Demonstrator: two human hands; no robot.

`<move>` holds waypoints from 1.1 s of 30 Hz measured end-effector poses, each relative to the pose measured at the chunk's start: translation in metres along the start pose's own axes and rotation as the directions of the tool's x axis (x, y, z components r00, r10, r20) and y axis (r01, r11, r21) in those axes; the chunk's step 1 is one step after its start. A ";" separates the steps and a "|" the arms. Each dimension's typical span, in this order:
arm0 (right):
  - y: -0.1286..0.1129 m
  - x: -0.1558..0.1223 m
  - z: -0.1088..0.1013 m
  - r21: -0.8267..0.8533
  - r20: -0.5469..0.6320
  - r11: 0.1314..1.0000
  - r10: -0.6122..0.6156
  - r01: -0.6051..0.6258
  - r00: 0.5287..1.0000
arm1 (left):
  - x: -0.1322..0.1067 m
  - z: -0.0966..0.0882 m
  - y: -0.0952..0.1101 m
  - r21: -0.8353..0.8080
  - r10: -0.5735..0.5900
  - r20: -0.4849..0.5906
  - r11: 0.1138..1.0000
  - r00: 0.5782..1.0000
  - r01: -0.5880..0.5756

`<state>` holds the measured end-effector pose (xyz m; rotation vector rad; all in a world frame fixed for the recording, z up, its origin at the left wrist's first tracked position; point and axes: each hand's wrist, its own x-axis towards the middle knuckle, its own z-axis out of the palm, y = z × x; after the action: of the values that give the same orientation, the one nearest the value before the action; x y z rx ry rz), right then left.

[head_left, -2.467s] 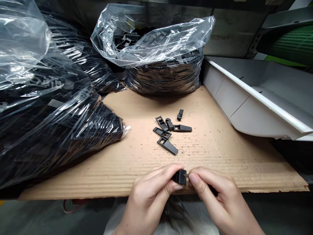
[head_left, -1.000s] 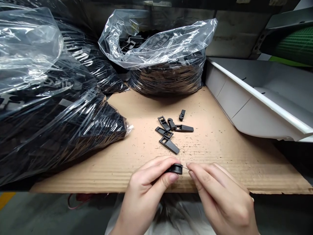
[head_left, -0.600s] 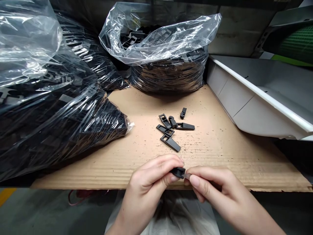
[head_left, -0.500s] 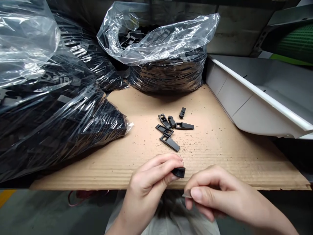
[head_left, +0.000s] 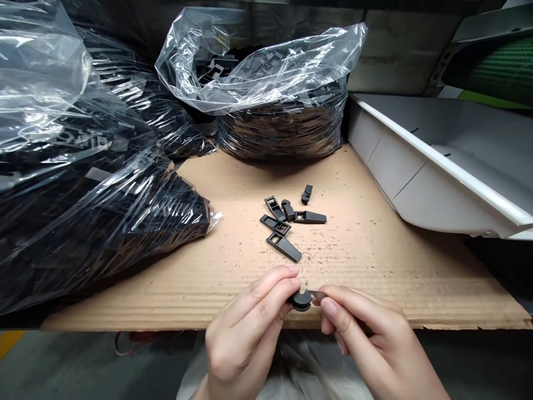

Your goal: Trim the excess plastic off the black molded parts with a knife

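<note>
My left hand (head_left: pixel 252 330) pinches a small black plastic part (head_left: pixel 302 301) with a rounded, notched end that sticks out past the fingertips. Between thumb and forefinger of my right hand (head_left: pixel 366 333) is a thin, flat metal blade (head_left: pixel 317 295). Its tip meets the notched end of the black part. Beyond my hands, several black plastic pieces lie loosely together on the cardboard, among them a tapered clip (head_left: pixel 283 246), another tapered clip (head_left: pixel 310 217) and a small hooked piece (head_left: pixel 307 194).
Cardboard (head_left: pixel 225 278) sprinkled with dark shavings covers the work surface. A large plastic bag (head_left: pixel 278 128) of black parts stands at the back, another bag (head_left: pixel 104 200) fills the left side. On the right is a grey-white tray (head_left: pixel 383 161) with a raised rim.
My right hand has moved up and left, bringing the blade to the black part. My left hand has turned the part, so its notch now shows. The view has shifted slightly.
</note>
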<state>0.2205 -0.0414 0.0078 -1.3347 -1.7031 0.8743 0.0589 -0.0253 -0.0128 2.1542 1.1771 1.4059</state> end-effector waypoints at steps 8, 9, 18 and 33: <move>-0.010 0.017 -0.020 -0.026 0.268 0.998 -0.041 0.050 0.962 | 0.007 -0.007 -0.003 -0.164 0.006 0.140 0.986 0.990 0.018; -0.010 0.020 -0.023 -0.022 0.308 0.999 -0.031 0.040 0.951 | 0.008 -0.008 -0.003 -0.190 -0.002 0.146 0.981 0.989 0.030; -0.019 0.024 -0.036 0.165 0.643 0.943 0.119 -0.289 0.757 | 0.012 -0.008 0.002 -0.241 -0.085 0.129 0.964 0.988 0.115; -0.001 0.007 0.006 0.080 -0.145 0.997 0.027 -0.016 0.989 | 0.023 -0.006 0.009 -0.444 -0.544 0.295 0.650 0.786 0.617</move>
<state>0.2137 -0.0351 0.0067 -1.3333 -1.5295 0.8270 0.0618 -0.0145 0.0099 1.2920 1.1245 1.0861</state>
